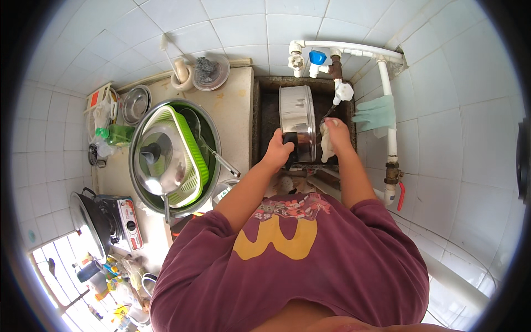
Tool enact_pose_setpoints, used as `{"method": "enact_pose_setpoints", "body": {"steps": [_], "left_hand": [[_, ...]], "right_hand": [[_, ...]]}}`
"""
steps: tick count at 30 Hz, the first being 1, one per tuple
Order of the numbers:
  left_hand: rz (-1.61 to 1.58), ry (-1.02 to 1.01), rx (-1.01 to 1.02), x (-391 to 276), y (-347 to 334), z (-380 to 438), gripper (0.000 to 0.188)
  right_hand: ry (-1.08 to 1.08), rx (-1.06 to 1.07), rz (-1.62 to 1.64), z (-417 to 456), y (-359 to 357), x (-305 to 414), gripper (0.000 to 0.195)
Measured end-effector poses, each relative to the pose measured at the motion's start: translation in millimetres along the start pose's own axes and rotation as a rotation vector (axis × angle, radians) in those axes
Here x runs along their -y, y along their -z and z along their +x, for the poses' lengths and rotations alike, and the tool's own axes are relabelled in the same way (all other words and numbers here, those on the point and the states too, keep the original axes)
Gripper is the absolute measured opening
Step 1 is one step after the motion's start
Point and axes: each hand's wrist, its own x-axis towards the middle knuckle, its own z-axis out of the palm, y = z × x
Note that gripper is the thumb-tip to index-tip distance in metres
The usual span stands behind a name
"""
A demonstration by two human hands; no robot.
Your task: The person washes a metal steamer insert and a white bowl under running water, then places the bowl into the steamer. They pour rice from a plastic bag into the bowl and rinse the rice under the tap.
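In the stone sink [265, 108], a shiny metal pot [295, 112] is tipped on its side. My left hand [278, 151] grips its black handle [292, 145] near the sink's front edge. To the right of the pot, my right hand [338, 132] holds a pale wet cloth [326, 143], which hangs down from the fingers. Just above that hand is the white-handled tap [343, 92], with what looks like water running beneath it. The inside of the pot is hidden from this view.
Left of the sink, a large metal basin [216, 133] holds a green-and-white basket [194, 153], a glass lid [161, 159] and a ladle. A mortar [182, 79] and a scourer [206, 69] stand at the back. A rubber glove [375, 113] hangs on the right pipe [386, 79].
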Motion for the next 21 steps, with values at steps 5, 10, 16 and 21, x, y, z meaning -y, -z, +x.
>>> {"method": "enact_pose_setpoints", "body": {"steps": [5, 10, 16, 21], "left_hand": [[0.32, -0.036, 0.026, -17, -9, 4, 0.041], [0.507, -0.183, 0.02, -18, -20, 7, 0.042], [0.575, -0.161, 0.033, -20, -28, 7, 0.046], [0.594, -0.179, 0.003, -23, -28, -1, 0.047]], "right_hand": [[0.154, -0.196, -0.466, -26, 13, 31, 0.03], [0.446, -0.379, -0.51, -36, 36, 98, 0.031], [0.685, -0.245, -0.875, -38, 34, 171, 0.04], [0.609, -0.09, -1.32, -32, 22, 196, 0.042]]}}
